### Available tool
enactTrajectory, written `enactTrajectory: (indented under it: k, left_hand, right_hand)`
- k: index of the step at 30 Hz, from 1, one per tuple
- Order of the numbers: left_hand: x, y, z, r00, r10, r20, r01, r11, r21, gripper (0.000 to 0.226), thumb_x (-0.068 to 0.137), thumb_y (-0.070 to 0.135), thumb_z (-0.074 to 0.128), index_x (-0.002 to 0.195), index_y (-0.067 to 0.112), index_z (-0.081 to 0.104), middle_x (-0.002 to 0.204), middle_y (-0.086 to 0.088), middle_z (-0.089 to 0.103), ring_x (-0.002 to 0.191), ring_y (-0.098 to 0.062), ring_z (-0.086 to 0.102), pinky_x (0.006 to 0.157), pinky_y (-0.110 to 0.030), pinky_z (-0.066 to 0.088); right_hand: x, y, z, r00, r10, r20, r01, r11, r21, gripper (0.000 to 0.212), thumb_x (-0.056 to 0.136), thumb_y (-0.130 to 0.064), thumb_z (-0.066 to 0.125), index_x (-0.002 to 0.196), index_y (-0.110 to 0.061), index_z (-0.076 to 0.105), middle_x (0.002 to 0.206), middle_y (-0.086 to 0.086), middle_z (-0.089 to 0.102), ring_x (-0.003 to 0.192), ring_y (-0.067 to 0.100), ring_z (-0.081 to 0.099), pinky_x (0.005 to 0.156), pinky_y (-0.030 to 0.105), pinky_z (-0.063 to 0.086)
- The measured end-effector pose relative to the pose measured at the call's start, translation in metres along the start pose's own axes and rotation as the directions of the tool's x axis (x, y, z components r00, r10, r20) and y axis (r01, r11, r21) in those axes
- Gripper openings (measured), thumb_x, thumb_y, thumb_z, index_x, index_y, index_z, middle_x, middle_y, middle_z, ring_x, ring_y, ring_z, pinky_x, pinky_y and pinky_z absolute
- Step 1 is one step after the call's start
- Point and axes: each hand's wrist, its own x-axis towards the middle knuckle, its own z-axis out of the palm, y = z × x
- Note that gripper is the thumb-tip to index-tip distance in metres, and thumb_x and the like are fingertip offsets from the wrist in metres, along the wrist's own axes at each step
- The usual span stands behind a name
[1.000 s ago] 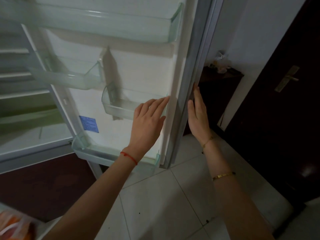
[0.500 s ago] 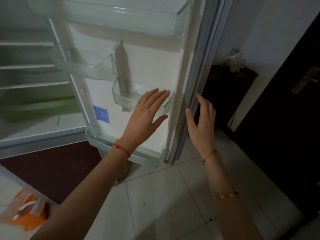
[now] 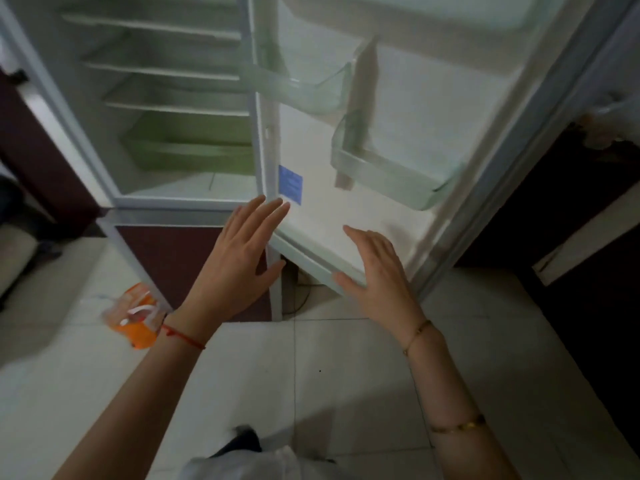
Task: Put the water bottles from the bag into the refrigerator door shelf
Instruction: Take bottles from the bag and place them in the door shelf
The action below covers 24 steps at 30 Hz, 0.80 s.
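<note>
The refrigerator door (image 3: 408, 98) stands open, its inner side facing me. It carries clear plastic shelves: an upper small one (image 3: 304, 88), a middle one (image 3: 391, 174) and the bottom shelf (image 3: 304, 254). All look empty. An orange and white bag (image 3: 136, 315) lies on the floor tiles at the left, near the fridge base. No bottle shows outside it. My left hand (image 3: 239, 261) is open in front of the door's lower hinge edge. My right hand (image 3: 377, 271) is open over the bottom shelf rim. Neither holds anything.
The fridge interior (image 3: 173, 109) has bare glass shelves and a green drawer. A dark red lower door (image 3: 180, 258) sits below. A dark cabinet (image 3: 571, 188) with small items stands behind the door at the right. White tiles (image 3: 311, 375) cover the floor.
My view has swung left and down. Both hands came off the door's outer edge and dropped toward the bottom shelf. The orange bag has come further into view.
</note>
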Motion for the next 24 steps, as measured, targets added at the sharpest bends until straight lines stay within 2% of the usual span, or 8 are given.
enactTrajectory:
  k: [5,15,19,24]
  left_hand:
    - [-0.048,-0.034,-0.022,0.985,-0.162,0.059,0.157,0.985,0.076,0.086,0.086,0.032,0.071,0.157,0.019,0.024,0.164,-0.003,0.026,0.155,-0.02,0.01,0.127,-0.049,0.011]
    - [-0.14,-0.115,-0.074,0.889,-0.446,0.099,0.436,0.893,0.11,0.083,0.09,0.038,0.066,0.158,0.024,0.02,0.164,0.0,0.025,0.155,-0.017,0.008,0.127,-0.046,0.007]
    - [-0.173,-0.155,-0.099,0.847,-0.52,0.11,0.506,0.853,0.13,0.081,0.091,0.038,0.063,0.158,0.025,0.018,0.165,0.0,0.023,0.155,-0.019,0.008,0.127,-0.045,0.006]
    - [-0.214,-0.203,-0.126,0.808,-0.582,0.095,0.565,0.81,0.161,0.081,0.091,0.035,0.065,0.157,0.024,0.02,0.164,-0.002,0.026,0.155,-0.021,0.013,0.126,-0.045,0.009]
  right_hand:
    - [0.021,-0.034,0.041,0.979,-0.044,0.201,0.051,0.998,-0.031,0.075,0.087,-0.046,0.058,0.15,-0.024,0.023,0.156,-0.005,0.024,0.147,0.021,0.01,0.121,0.039,0.017]
    - [0.065,-0.129,0.128,0.912,-0.184,0.367,0.186,0.982,0.029,0.076,0.088,-0.046,0.058,0.151,-0.026,0.02,0.156,-0.005,0.022,0.148,0.018,0.01,0.121,0.039,0.016]
    - [0.084,-0.178,0.169,0.884,-0.227,0.408,0.221,0.973,0.062,0.075,0.088,-0.045,0.058,0.15,-0.025,0.022,0.155,-0.005,0.025,0.147,0.018,0.01,0.12,0.043,0.02]
    - [0.101,-0.235,0.217,0.846,-0.275,0.457,0.262,0.961,0.092,0.074,0.088,-0.043,0.059,0.15,-0.025,0.022,0.155,-0.005,0.025,0.148,0.017,0.01,0.121,0.038,0.017]
